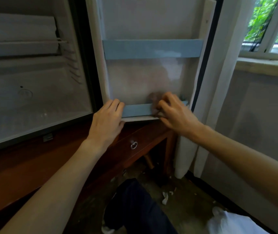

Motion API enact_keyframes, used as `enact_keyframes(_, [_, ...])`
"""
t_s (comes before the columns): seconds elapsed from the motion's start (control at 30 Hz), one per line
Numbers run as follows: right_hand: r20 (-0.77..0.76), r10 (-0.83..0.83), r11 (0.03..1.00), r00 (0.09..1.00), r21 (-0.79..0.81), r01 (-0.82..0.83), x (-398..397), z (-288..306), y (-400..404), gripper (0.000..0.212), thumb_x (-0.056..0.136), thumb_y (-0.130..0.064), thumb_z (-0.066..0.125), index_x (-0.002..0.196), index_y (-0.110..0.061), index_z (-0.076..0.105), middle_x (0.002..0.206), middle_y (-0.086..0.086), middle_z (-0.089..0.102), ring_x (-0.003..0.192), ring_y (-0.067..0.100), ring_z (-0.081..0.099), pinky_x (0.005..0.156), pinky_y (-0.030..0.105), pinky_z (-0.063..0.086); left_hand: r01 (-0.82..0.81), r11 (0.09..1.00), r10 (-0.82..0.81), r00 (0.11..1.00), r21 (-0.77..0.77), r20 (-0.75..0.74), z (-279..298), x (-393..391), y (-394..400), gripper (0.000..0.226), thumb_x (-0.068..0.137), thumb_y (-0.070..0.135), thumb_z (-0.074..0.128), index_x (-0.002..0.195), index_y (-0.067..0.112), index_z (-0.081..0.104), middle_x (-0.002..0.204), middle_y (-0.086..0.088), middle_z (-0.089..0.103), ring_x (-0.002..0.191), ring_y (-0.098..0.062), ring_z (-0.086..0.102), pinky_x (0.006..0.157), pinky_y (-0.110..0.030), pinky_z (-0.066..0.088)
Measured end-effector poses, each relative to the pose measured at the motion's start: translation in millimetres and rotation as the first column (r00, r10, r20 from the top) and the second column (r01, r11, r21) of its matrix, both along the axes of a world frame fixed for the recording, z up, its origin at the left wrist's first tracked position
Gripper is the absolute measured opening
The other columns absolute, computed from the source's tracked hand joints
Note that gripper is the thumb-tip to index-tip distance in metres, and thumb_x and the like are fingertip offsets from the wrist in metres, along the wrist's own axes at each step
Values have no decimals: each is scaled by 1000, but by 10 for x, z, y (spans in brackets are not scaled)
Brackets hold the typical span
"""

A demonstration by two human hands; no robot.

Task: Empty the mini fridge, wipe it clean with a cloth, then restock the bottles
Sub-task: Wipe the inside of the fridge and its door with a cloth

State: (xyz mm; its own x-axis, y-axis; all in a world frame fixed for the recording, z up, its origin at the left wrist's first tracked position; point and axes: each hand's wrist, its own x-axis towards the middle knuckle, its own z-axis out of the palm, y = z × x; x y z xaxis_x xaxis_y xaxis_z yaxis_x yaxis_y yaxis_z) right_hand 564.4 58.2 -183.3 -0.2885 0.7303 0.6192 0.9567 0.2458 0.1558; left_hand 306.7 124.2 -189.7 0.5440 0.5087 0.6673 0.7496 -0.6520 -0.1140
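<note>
Two hands are seen at the bottom edge of the open fridge door [151, 22]. The left hand [106, 119] is laid on the door's lower corner at about 9 o'clock from the lower blue rail [135, 110], its fingers hooked over the rail's end and its thumb under the door's edge, so the door is gripped. The right hand [173, 112] is placed at 3 o'clock on the same rail, fingers curled around a blurred greyish cloth [153, 98], which is pressed against the rail and shows just past the fingertips at 10 o'clock. The fridge [33, 92] interior at left is seen without bottles.
</note>
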Motion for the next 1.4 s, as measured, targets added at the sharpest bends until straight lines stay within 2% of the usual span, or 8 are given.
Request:
enact_keyframes(0.13, [-42,-111,994,993,7,112,356,41,-179,29,87,-25,69,109,-9,58,116,8,42,99,22,48,78,38,55,-6,1000,6,1000,4,-1,-16,22,19,52,77,24,84,120,13,57,113,-1,56,108,-19,54,73,-32,54])
enact_keyframes(0.27, [-82,-138,990,987,25,141,215,11,-124,29,86,-21,70,107,-6,58,115,10,43,98,24,48,75,40,55,-16,1000,16,1000,12,-1,-28,38,16,53,77,24,84,121,13,57,114,-1,56,109,-19,54,77,-31,54])
enact_keyframes(0.43, [-121,-6,1000,993,15,8,-479,-62,107,35,78,-17,73,106,-5,57,118,13,44,103,29,48,83,41,52,-23,1000,23,1000,9,-18,6,42,-5,52,78,24,83,122,12,57,113,-2,55,110,-20,54,76,-31,54])
enact_keyframes(0.6, [-156,73,997,985,-4,-74,-1107,-46,282,40,74,-8,72,110,-2,56,123,14,44,106,28,46,80,34,55,2,1000,-2,1000,6,1,4,-4,0,44,78,18,82,114,13,56,111,-2,56,108,-20,54,73,-29,53])
enact_keyframes(0.77, [-40,98,995,994,-14,-98,-689,-22,159,29,81,-18,69,105,-7,58,117,12,45,100,25,47,70,37,53,-5,1000,5,999,-8,-38,38,-55,-23,56,75,23,86,122,12,57,114,-3,55,111,-21,54,72,-33,55])
enact_keyframes(1.07, [-107,-95,995,990,32,98,278,30,-367,28,82,-18,72,104,-4,62,111,9,44,91,22,49,75,38,53,-8,1000,10,996,25,-90,71,-95,-15,49,77,24,84,117,14,57,110,0,55,105,-18,54,64,-27,49])
enact_keyframes(1.23, [-83,-87,996,993,26,90,0,12,-174,29,81,-18,71,105,-4,61,113,10,44,97,25,49,77,43,54,-6,1000,7,998,18,-68,46,-72,-9,49,79,22,82,121,14,57,111,0,54,107,-17,53,68,-27,50])
enact_keyframes(1.4, [-89,89,996,992,25,-87,-801,-25,184,29,79,-12,70,104,-2,59,115,15,48,101,31,50,80,41,52,15,1000,-15,998,-6,-54,41,-69,6,53,75,20,84,119,12,56,112,-2,54,108,-21,53,69,-30,53])
